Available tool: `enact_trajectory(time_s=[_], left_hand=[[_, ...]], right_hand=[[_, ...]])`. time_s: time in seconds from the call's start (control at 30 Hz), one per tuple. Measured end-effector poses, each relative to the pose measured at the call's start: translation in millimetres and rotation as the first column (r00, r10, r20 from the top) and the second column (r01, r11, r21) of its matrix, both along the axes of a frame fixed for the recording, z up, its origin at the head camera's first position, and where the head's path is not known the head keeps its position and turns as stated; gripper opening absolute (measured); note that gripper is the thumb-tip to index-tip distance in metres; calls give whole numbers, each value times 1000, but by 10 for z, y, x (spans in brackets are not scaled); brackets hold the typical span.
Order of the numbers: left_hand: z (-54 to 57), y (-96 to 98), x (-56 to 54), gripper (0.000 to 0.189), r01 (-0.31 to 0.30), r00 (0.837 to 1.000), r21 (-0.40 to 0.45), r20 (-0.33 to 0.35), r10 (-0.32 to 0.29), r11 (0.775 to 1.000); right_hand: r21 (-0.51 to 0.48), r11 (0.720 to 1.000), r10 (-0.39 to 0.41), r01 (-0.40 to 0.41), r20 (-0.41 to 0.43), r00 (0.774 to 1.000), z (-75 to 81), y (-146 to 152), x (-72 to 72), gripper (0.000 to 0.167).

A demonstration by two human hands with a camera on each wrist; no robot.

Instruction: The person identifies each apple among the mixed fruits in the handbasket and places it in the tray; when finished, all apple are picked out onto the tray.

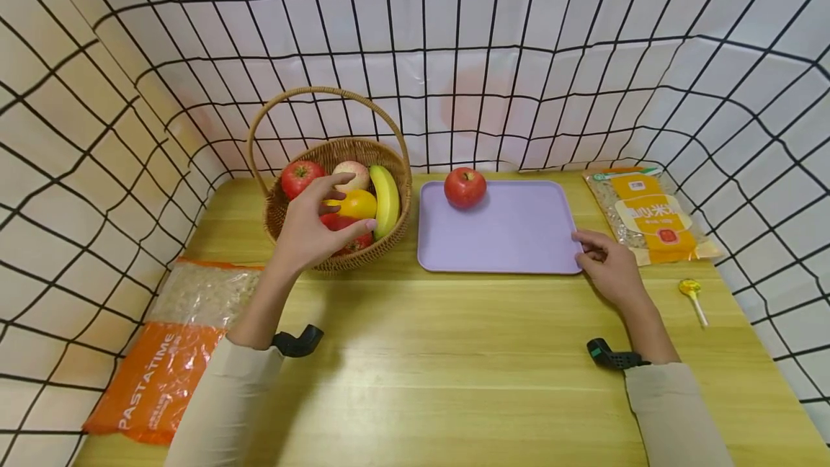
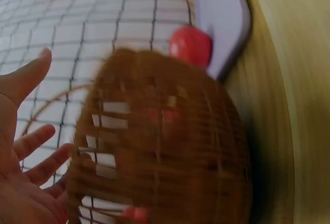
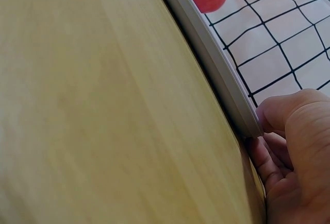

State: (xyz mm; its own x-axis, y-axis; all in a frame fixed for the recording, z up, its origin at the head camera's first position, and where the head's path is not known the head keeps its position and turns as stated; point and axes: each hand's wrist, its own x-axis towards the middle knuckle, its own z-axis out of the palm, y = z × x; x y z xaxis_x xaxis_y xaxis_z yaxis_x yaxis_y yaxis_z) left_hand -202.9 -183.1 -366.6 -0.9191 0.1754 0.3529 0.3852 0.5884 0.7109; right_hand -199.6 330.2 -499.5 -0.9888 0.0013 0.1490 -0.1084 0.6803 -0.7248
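My left hand [image 1: 310, 225] hovers over the near left of a wicker basket [image 1: 366, 258], its thumb and fingers spread apart with nothing between them. In the basket lie a red apple [image 1: 301, 179], a pale pinkish fruit [image 1: 354, 171], a yellow-orange fruit [image 1: 359, 204], a banana [image 1: 386, 202] and red fruit [image 1: 358, 242] partly hidden by the hand. On the right, my right hand [image 1: 609, 265] pinches the right edge of a lilac tray [image 1: 499, 236]; the right wrist view has the thumb at the rim and fingers beneath. Another red apple [image 1: 465, 188] sits at the tray's back left.
An orange pasta bag [image 1: 162, 359] lies at the left, partly behind the left forearm. Beyond the right hand are a grain bag [image 1: 648, 215] and a yellow lollipop [image 1: 691, 290]. White cloth with a black grid [image 1: 467, 78] encloses the wooden table [image 1: 454, 359] at back and sides.
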Motion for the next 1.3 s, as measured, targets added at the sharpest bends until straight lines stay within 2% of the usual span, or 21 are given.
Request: enact_trajectory(time_s=[0.13, 0.3, 0.47, 0.7, 1.03, 1.2, 1.3], left_hand=[[-10, -170, -85, 87, -94, 995, -95, 8, 95, 991], [-12, -316, -188, 91, -203, 979, -155, -1, 205, 967], [-13, -411, -254, 95, -261, 961, -185, 41, 273, 947], [-46, -501, -311, 97, -303, 943, -230, 72, 326, 925], [-25, -512, -392, 94, -356, 913, -332, 78, 401, 874], [4, -473, -443, 98, -366, 895, -416, 89, 438, 833], [25, -436, -468, 101, -364, 878, -473, 114, 466, 802]], right_hand=[[0, 1000, 0, 0, 0, 1000, -28, 9, -6, 40], [-4, 1000, -1, 1, -1, 1000, -37, 8, -5, 39], [-5, 1000, -10, 10, 5, 1000, -20, 3, 0, 39], [-7, 1000, -6, 6, 6, 1000, -20, 11, -2, 39], [-7, 1000, -7, 7, 2, 1000, -55, 31, -15, 39], [-14, 1000, -2, 1, -6, 1000, -49, 25, -10, 39], [-17, 1000, -1, 1, -13, 1000, -45, 22, -7, 39]])
